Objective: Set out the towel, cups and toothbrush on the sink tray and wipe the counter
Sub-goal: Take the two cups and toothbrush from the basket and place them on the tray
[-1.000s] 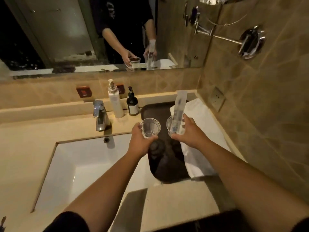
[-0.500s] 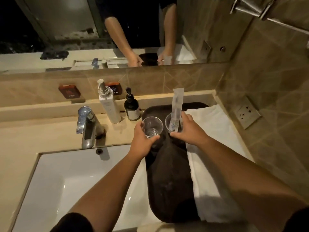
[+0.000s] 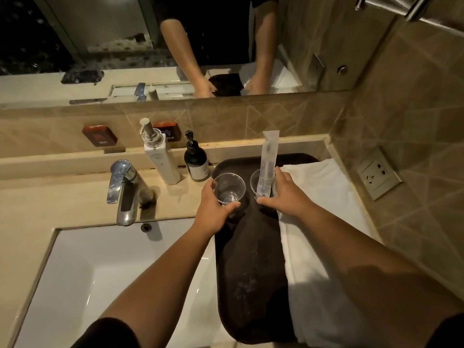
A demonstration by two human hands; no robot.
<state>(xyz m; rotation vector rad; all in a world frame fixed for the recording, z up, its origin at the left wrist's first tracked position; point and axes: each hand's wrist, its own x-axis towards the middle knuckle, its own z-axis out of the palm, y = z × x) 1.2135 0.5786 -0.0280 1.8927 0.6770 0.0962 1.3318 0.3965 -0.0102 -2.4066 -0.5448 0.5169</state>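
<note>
A dark oval tray (image 3: pixel 251 267) lies on the counter right of the basin, with a folded white towel (image 3: pixel 324 197) along its right side. My left hand (image 3: pixel 213 212) grips a clear plastic cup (image 3: pixel 229 187) at the tray's far end. My right hand (image 3: pixel 288 194) holds a second clear cup (image 3: pixel 256 183) beside it; a wrapped toothbrush (image 3: pixel 268 159) stands upright in that cup. Both cups sit low over the tray; whether they touch it I cannot tell.
A chrome tap (image 3: pixel 125 189) stands behind the white basin (image 3: pixel 105 277). A white pump bottle (image 3: pixel 158 154) and a dark pump bottle (image 3: pixel 195 159) stand on the beige counter (image 3: pixel 37 209) left of the tray. A wall socket (image 3: pixel 379 173) is at the right; a mirror spans the back.
Both hands have carried the cups away from me and down, to the far end of the tray. The view has tilted downward and closer to the counter.
</note>
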